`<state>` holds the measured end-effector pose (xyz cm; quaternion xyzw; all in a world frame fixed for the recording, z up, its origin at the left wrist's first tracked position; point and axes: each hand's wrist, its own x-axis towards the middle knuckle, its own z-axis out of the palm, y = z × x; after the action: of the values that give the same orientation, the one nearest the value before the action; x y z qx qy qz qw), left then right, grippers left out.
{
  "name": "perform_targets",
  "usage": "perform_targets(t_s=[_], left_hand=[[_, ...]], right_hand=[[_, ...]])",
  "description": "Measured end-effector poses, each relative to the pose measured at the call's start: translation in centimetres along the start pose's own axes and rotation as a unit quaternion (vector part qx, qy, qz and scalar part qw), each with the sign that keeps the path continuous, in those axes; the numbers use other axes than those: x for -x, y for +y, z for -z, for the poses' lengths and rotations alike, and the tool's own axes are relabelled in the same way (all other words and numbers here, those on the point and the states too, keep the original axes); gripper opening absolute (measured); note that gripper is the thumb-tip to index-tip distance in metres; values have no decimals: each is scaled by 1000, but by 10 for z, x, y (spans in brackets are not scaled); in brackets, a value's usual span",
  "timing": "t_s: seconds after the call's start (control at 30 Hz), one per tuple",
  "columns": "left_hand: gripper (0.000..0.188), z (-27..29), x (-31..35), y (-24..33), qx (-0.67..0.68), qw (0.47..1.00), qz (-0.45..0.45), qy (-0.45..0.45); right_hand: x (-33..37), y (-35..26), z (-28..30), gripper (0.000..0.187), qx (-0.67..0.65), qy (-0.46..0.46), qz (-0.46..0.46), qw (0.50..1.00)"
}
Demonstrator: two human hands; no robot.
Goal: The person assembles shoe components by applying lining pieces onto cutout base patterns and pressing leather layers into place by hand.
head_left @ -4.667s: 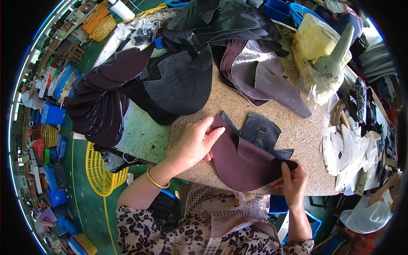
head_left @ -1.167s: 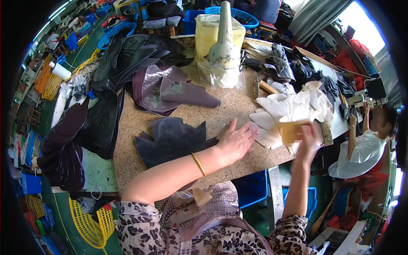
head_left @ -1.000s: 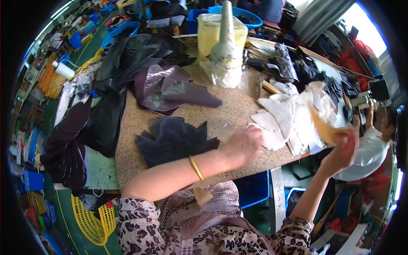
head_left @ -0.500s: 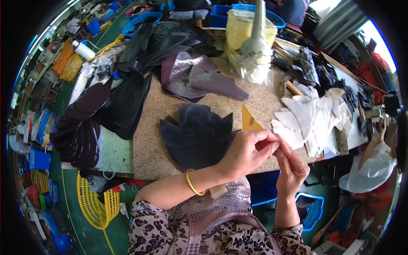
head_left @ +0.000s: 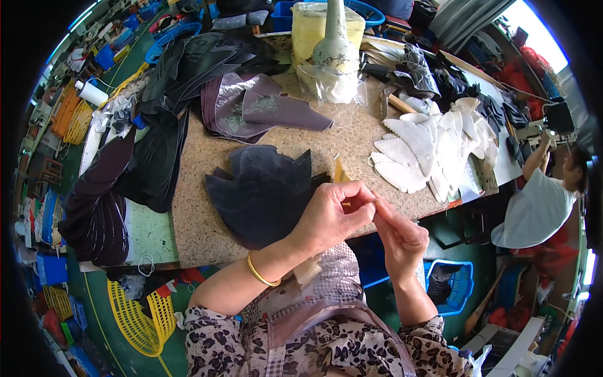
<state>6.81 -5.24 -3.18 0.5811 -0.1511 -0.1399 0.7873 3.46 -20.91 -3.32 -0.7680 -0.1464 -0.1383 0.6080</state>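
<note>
My left hand (head_left: 336,212) and my right hand (head_left: 404,239) meet over the front edge of the stone-patterned tabletop (head_left: 195,213). Thumb and fingertips of the left are pinched against the fingertips of the right; whatever lies between them is too small to make out. A thin yellow piece (head_left: 339,169) shows behind my left fingers and through the gap inside them; whether that hand holds it I cannot tell. Just left of my hands lies a stack of dark, notched cut pieces (head_left: 259,191). White scalloped pieces (head_left: 408,154) are heaped to the right.
Dark purple sheets (head_left: 251,110) and black cut pieces (head_left: 188,66) lie at the back left. A yellow block (head_left: 301,41) and a grey-green cone-shaped holder (head_left: 335,53) stand at the back. Below are a yellow basket (head_left: 141,320) and a blue basket (head_left: 450,286). Another person (head_left: 534,207) sits at right.
The whole view has shifted, so the table and both hands appear farther left. The yellow piece looks narrower, more covered by my left hand. My fingertips stay pinched together.
</note>
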Motion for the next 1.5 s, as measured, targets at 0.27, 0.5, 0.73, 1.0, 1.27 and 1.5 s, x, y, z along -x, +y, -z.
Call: perform_targets(t_s=[0.27,0.5,0.73,1.0,1.27,1.5], left_hand=[[7,-9,-1,-21,22,998,-56,9],[18,-4,16,-61,405,901,134,-81],[43,-34,51,-40,-200,965,-153,-73],[16,34,66,21,70,982,-103,139],[15,95,110,4,-177,946,-85,257],[20,124,102,-1,-495,814,-118,278]], right_hand=[[-2,23,1,17,-260,121,-209,935],[3,52,52,19,-308,131,-405,851],[-11,12,77,20,-59,195,-100,974],[-31,2,-2,62,-184,-55,-124,974],[-25,5,-78,30,-104,-192,-229,949],[-18,17,-86,39,73,-198,-164,964]])
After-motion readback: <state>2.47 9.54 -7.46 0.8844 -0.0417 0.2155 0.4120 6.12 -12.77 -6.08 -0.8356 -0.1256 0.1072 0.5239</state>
